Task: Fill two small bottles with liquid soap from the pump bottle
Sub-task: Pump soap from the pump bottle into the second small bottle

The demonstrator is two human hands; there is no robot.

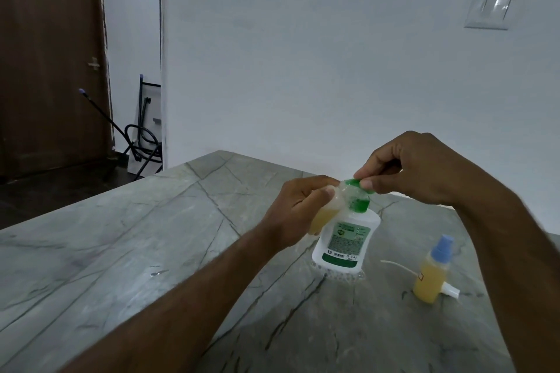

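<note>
Pump bottle [345, 239]: one was counted, white with a green label, standing on the stone table [121, 251] at about 5 o'clock from the middle of the view; it was probably kept standing so the pump could be worked from above.

Pump head [359, 191]: one green head was seen, its spout pointing toward 9 o'clock, seemingly so that soap would fall into the bottle held against it.

Right hand [406, 166]: it was seen above the pump at 1 o'clock from the pump bottle, thumb and fingers pinched on the green head, apparently to press it.

Left hand [303, 206]: it was curled round the held small bottle [325, 212] at 9 o'clock from the pump bottle, the bottle's mouth brought up to the spout; whether they touched could not be told.

Small bottles: two were counted. The held one showed yellow liquid in its lower part, so filling was judged unfinished. The capped small bottle [431, 275] stood at 3 o'clock from the pump bottle, apart from it, nearly full and topped with a blue cap, judged already done.

Loose spray top [450, 291]: one white piece with a thin tube was lying just beside the capped bottle, probably set aside from the held bottle.

Table: a wet patch was seen round the pump bottle's foot.
</note>
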